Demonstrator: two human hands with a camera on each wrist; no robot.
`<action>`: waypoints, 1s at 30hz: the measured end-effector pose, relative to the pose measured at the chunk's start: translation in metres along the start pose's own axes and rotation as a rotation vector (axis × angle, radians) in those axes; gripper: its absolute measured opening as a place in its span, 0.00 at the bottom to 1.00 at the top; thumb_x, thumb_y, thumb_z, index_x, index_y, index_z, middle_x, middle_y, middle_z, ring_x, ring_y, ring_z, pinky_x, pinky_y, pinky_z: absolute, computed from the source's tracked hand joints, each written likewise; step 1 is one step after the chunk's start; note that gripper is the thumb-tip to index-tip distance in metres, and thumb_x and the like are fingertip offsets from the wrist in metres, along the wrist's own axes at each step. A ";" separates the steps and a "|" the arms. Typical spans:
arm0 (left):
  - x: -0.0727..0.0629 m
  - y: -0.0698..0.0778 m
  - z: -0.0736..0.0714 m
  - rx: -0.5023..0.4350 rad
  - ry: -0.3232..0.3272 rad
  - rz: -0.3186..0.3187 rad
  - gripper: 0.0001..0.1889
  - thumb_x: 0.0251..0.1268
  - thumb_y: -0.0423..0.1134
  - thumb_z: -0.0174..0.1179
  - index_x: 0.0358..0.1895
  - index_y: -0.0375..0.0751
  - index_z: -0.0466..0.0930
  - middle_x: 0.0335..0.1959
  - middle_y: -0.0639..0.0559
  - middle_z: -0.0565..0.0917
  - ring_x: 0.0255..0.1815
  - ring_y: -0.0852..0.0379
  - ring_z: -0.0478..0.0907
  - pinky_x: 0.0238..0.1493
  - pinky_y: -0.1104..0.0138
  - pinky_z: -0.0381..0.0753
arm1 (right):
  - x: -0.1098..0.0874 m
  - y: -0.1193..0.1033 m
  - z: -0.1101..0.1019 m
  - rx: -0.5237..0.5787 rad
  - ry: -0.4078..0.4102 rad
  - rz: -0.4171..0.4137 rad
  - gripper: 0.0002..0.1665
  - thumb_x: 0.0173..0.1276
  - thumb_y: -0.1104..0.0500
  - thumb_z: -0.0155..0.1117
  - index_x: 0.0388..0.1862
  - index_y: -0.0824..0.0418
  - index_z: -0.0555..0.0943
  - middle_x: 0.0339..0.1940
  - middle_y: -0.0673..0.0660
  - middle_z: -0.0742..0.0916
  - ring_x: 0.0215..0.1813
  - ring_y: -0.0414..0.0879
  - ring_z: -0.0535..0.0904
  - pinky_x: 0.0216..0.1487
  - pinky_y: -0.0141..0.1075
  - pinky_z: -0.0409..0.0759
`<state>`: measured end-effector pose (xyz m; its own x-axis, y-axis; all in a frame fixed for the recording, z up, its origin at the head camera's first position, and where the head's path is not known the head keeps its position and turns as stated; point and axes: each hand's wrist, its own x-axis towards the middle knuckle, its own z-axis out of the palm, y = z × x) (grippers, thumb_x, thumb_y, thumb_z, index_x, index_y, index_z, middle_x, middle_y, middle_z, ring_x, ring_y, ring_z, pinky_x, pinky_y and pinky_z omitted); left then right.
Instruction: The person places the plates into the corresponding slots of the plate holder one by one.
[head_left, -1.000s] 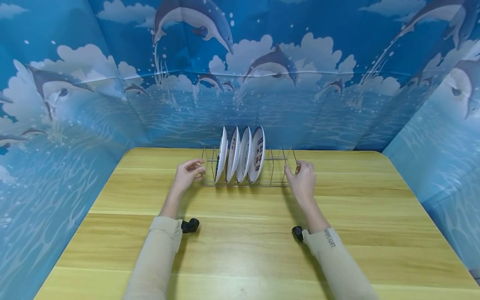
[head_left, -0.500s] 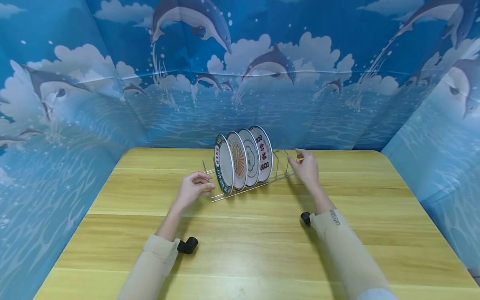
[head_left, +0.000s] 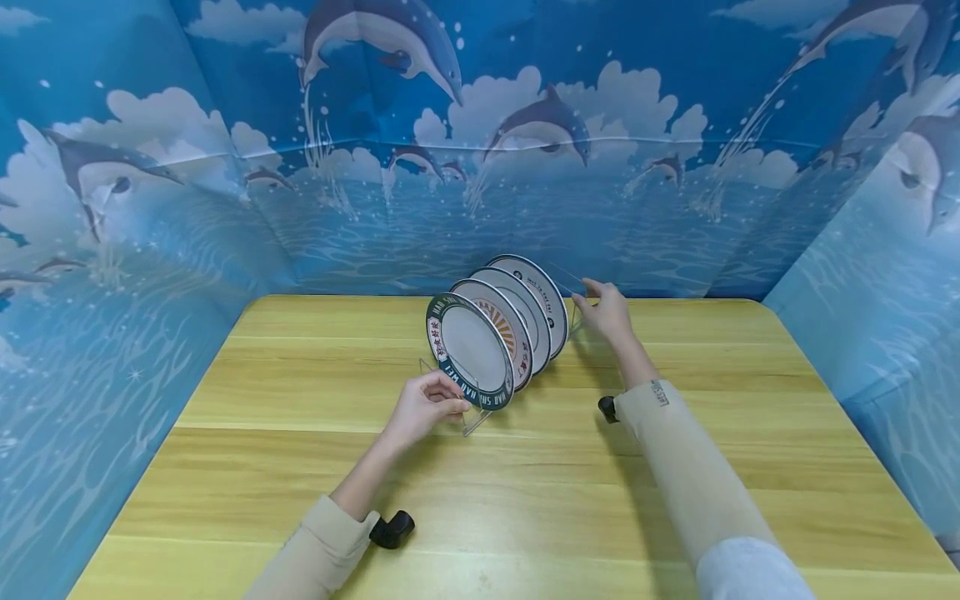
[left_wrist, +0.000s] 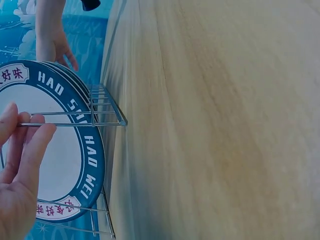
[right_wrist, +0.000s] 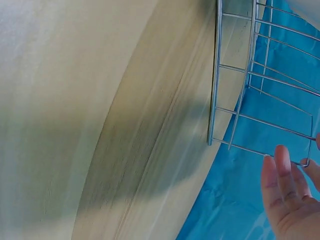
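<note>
A wire dish rack (right_wrist: 216, 75) stands turned at an angle on the table, with several plates upright in its slots. Nearest to me is a plate with a green lettered rim (head_left: 468, 343). Behind it are an orange-patterned plate (head_left: 523, 350) and two more white, dark-rimmed plates, partly hidden by it. My left hand (head_left: 427, 407) pinches the wire at the rack's near end, in front of the green-rimmed plate. At the far end, my right hand (head_left: 609, 312) pinches the end wire between thumb and fingers, seen at the wire's corner in the right wrist view.
The wooden table (head_left: 675, 500) reaches toward me and to both sides. A blue dolphin-print cloth (head_left: 480, 200) hangs close behind its back edge and down both sides.
The rack has swung from straight across to slanted, its left end coming toward me and rightward. The left hand moved with it; the right hand went slightly back. Plate faces now show more.
</note>
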<state>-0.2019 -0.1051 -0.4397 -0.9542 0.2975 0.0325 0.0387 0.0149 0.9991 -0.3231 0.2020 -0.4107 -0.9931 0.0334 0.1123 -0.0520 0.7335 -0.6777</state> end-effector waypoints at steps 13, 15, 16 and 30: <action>-0.001 0.005 -0.010 0.171 -0.067 0.031 0.16 0.52 0.27 0.64 0.44 0.23 0.75 0.35 0.36 0.82 0.32 0.56 0.80 0.37 0.63 0.84 | -0.015 -0.007 -0.004 0.194 0.052 -0.048 0.34 0.70 0.55 0.51 0.70 0.64 0.54 0.59 0.73 0.67 0.54 0.66 0.72 0.53 0.54 0.74; -0.002 0.010 -0.017 0.210 -0.064 0.022 0.18 0.53 0.29 0.65 0.48 0.26 0.75 0.36 0.37 0.82 0.34 0.56 0.81 0.37 0.65 0.84 | -0.026 -0.016 -0.004 0.266 0.136 -0.070 0.33 0.70 0.55 0.52 0.69 0.63 0.56 0.59 0.71 0.68 0.54 0.63 0.72 0.53 0.53 0.75; -0.002 0.012 -0.021 0.232 -0.055 0.022 0.20 0.53 0.31 0.65 0.49 0.27 0.75 0.37 0.38 0.83 0.34 0.55 0.81 0.36 0.65 0.84 | -0.032 -0.022 -0.004 0.304 0.177 -0.084 0.32 0.69 0.55 0.53 0.68 0.62 0.58 0.58 0.69 0.69 0.54 0.61 0.72 0.53 0.52 0.75; -0.001 0.049 -0.056 0.329 0.041 0.122 0.21 0.54 0.27 0.62 0.52 0.24 0.72 0.41 0.30 0.77 0.46 0.39 0.75 0.55 0.51 0.74 | -0.142 -0.118 0.024 0.647 0.345 -0.530 0.24 0.54 0.80 0.59 0.52 0.81 0.68 0.46 0.73 0.76 0.47 0.50 0.75 0.49 0.43 0.79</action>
<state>-0.2156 -0.1586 -0.3890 -0.9473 0.2781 0.1591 0.2408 0.2903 0.9261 -0.1788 0.0944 -0.3635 -0.7407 0.0779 0.6673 -0.6463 0.1886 -0.7394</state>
